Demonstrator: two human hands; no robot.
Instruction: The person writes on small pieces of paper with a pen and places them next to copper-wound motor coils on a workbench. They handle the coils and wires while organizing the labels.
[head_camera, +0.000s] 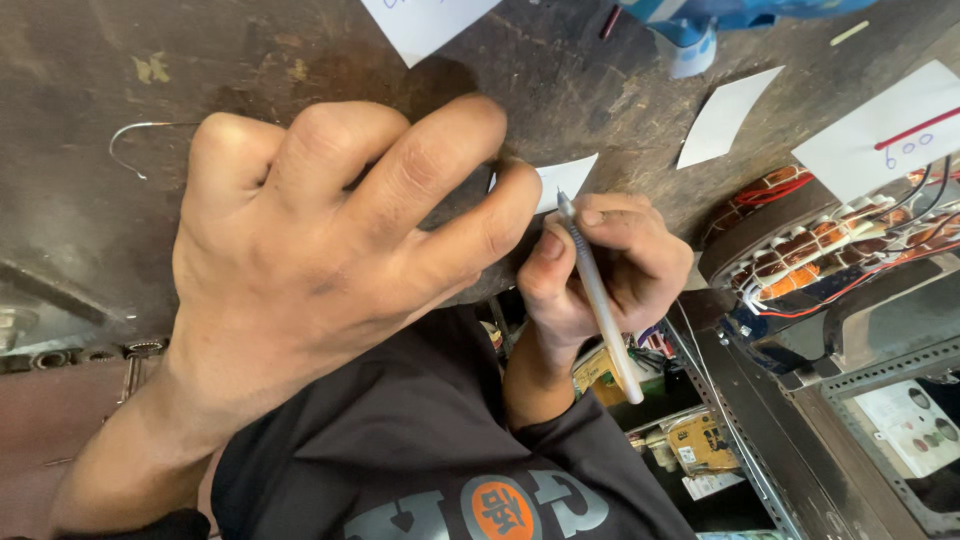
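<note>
While a bent wire hook (135, 140) lies far left on the dark worktop (90, 220), our left hand (330, 250) presses spread fingers onto a small white paper slip (565, 180), hiding most of it. Just right, our right hand (600, 265) holds a closed grip around a pale pen (600, 300), tip at the slip's edge. Further right lie more slips and a wound copper stator (800, 255), crowding that side.
</note>
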